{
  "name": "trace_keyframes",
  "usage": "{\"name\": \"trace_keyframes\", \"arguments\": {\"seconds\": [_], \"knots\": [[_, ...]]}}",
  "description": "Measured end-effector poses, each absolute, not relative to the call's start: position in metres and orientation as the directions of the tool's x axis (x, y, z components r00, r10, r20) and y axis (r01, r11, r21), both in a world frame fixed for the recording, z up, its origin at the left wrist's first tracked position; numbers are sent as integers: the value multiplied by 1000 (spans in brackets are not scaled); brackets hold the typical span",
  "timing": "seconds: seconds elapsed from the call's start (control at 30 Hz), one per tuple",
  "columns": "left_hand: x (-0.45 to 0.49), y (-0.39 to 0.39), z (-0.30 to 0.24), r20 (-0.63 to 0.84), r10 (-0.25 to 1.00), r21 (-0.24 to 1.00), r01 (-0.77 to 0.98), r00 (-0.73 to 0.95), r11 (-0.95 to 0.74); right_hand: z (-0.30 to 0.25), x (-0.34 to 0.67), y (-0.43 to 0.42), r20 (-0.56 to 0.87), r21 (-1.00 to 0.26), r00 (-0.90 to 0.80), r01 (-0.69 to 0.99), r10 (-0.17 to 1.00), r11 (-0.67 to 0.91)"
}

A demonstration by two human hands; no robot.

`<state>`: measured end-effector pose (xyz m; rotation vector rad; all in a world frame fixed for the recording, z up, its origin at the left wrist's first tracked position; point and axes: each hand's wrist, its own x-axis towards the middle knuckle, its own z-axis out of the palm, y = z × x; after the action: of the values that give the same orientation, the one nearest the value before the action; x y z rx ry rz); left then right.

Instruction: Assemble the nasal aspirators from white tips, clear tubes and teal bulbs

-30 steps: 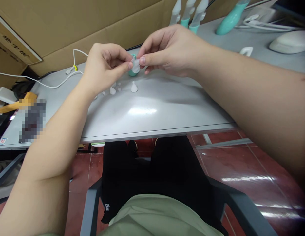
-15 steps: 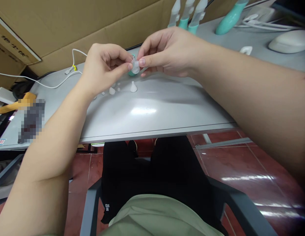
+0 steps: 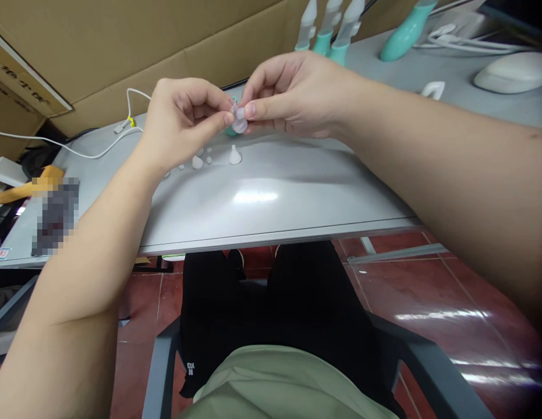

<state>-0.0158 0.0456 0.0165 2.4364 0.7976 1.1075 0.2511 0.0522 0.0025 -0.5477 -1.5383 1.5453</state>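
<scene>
Between my two hands is a small clear plastic piece (image 3: 240, 123), held above the desk. My left hand (image 3: 187, 116) pinches its left side between thumb and forefinger. From the right, the thumb and fingertips of my right hand (image 3: 292, 99) close on the same piece. A teal object (image 3: 231, 131) shows behind it, mostly covered by the fingers. On the desk just below lies a white cone-shaped tip (image 3: 234, 155). Another white tip (image 3: 198, 162) and several tiny white bits lie left of it, partly behind my left hand.
Several teal-and-clear bulb devices with white tips (image 3: 329, 35) stand at the back. Another teal bulb (image 3: 408, 32), a white clip-like piece (image 3: 433, 89) and a white mouse (image 3: 513, 73) are on the right. A white cable (image 3: 96, 156) runs along the left; cardboard (image 3: 157, 46) walls the back.
Both hands keep their pinch on the clear piece, which has tilted slightly between the fingers. The whole view has shifted a little.
</scene>
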Motion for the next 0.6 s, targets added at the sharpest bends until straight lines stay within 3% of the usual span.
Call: {"name": "trace_keyframes", "arguments": {"seconds": [0.27, 0.6], "knots": [[-10, 38, 18, 549, 646, 572, 326, 530, -753, 0, 249, 55, 265, -942, -552, -322, 791, 91], [-25, 49, 13, 516, 626, 455, 431, 585, -779, -1, 247, 56, 362, -919, -523, -339, 772, 202]]}}
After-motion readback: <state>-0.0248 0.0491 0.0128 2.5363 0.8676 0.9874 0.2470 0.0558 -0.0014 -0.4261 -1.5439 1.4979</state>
